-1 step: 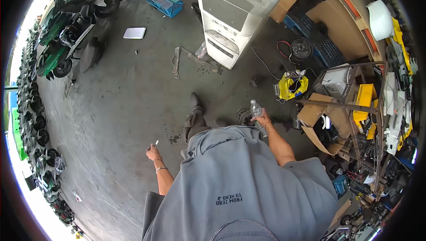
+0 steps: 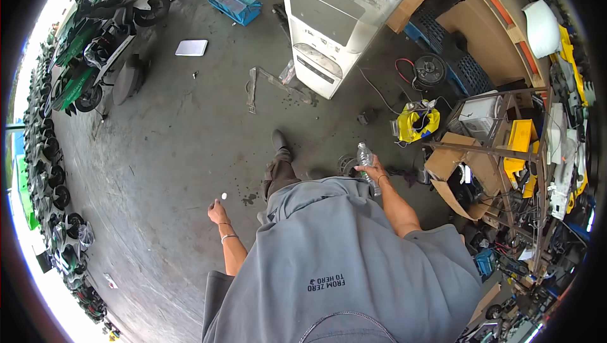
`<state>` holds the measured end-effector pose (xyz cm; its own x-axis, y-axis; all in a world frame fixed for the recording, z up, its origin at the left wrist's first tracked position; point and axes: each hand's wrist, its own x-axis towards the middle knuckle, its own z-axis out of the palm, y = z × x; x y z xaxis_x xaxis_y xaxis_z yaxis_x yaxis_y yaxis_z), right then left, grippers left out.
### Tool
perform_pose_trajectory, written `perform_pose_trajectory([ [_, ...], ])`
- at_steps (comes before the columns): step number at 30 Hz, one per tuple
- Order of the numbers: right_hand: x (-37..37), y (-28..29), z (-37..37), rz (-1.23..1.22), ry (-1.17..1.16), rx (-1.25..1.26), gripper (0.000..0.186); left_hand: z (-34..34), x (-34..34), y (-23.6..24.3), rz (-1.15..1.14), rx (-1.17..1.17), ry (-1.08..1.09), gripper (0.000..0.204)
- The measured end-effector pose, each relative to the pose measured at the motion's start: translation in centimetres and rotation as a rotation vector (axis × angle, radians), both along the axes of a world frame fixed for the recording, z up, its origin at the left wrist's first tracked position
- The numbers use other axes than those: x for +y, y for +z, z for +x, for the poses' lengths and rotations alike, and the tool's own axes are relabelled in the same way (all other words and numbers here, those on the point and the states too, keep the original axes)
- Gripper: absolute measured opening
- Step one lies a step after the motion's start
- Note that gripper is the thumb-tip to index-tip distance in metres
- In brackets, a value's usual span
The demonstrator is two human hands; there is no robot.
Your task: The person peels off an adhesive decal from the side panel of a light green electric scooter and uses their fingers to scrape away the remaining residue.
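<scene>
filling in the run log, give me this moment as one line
left hand: near white disc, contact unclear | right hand: grips clear bottle | ahead: water cooler, blue box

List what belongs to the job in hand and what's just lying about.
Job in hand:
clear bottle, in the right hand
small white disc near the left hand; grip unclear

Lying about:
blue box
flat white rectangle
open cardboard box

The left hand (image 2: 219, 214) is being held out to the side, the left forearm (image 2: 233, 250) being angled forward and outward — while the right hand (image 2: 375, 170) is being held before the body, its fingers (image 2: 363, 168) being curled in a grip — the right forearm (image 2: 397, 207) being angled inward.
</scene>
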<state>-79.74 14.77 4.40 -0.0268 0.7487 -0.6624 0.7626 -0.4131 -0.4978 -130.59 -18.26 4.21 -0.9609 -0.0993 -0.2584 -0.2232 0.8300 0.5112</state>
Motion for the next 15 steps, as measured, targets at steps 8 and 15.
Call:
perform_pose_trajectory([
  [8, 7.9, -0.8, -14.2, 0.251, -0.119, 0.033, 0.083, -4.7, 12.2, -2.8, 0.476, -0.496, -0.049, 0.036],
  [15, 20.3, 0.8, -24.8, 0.449, -0.174, 0.279, 0.091, -4.8, 5.0, -14.9, 0.175, -0.447, -0.232, 0.036],
])
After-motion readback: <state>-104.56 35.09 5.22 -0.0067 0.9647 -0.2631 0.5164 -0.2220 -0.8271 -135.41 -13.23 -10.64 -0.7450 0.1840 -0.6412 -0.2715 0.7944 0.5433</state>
